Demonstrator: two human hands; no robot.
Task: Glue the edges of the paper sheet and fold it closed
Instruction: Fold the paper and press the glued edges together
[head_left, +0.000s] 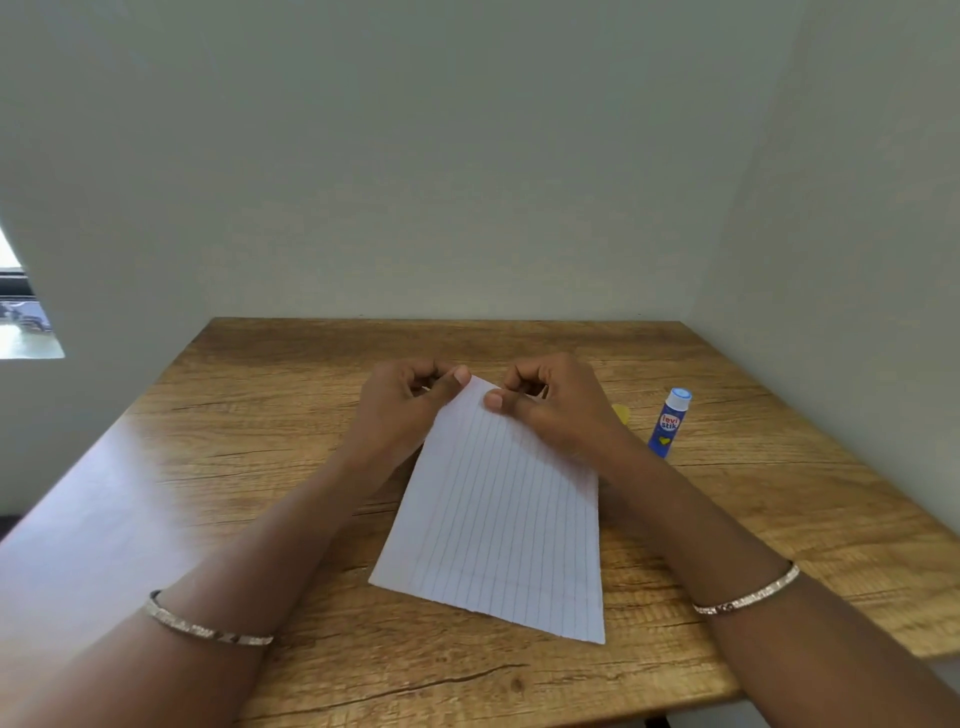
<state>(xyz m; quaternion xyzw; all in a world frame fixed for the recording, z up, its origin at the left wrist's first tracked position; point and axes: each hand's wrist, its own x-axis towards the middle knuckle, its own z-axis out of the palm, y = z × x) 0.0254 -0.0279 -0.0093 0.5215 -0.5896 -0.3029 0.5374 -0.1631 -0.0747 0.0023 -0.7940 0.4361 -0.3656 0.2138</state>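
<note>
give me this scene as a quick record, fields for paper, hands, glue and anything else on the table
paper: lined sheet, lying on the table, far edge held by both hands
left hand: pinches the far edge, thumb on top
right hand: pinches the far edge, thumb on top
glue stick: blue, right of the paper, apart from it, untouched
yellow item: small, mostly hidden behind the right hand; cannot tell what
table: wooden

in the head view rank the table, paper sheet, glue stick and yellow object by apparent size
1. table
2. paper sheet
3. glue stick
4. yellow object, smallest as seen, though the right hand hides part of it
</note>
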